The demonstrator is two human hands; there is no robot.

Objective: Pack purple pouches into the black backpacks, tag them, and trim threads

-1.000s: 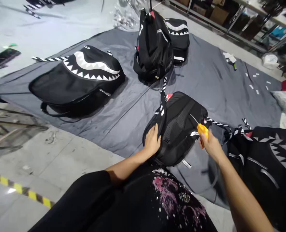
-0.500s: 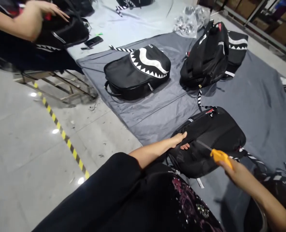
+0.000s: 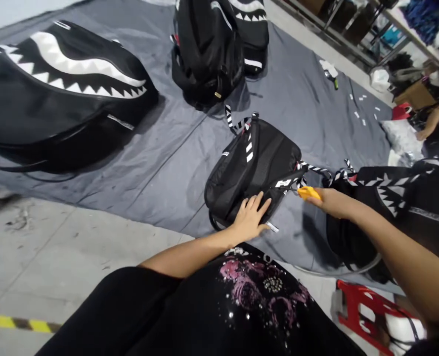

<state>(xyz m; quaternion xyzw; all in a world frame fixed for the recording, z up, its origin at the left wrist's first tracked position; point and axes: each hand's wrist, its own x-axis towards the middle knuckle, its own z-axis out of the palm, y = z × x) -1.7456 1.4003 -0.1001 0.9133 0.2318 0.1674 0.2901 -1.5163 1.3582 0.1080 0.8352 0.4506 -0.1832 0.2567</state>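
Observation:
A black backpack [image 3: 256, 153] with black-and-white striped straps lies on the grey cloth [image 3: 182, 163] in front of me. My left hand [image 3: 249, 217] rests on its near side with the fingers spread, holding nothing. At the right, my right hand [image 3: 329, 201] is closed around a yellow-orange handled tool [image 3: 309, 193]. A thin dark shaft runs from the handle toward the bag beside my left hand; its tip is hard to make out against the black fabric. A small white tag [image 3: 272, 227] sticks out at the bag's near edge.
A shark-mouth backpack [image 3: 74, 89] lies at the left, another black bag [image 3: 208, 54] stands behind. More bags [image 3: 401, 207] are at the right, above a red stool [image 3: 368, 311]. Another person's arm [image 3: 436, 118] shows at the far right.
The view has swung right. The backpack's striped straps now show on top. My left hand has gone from gripping its side to lying spread on it. The tool remains in my right hand.

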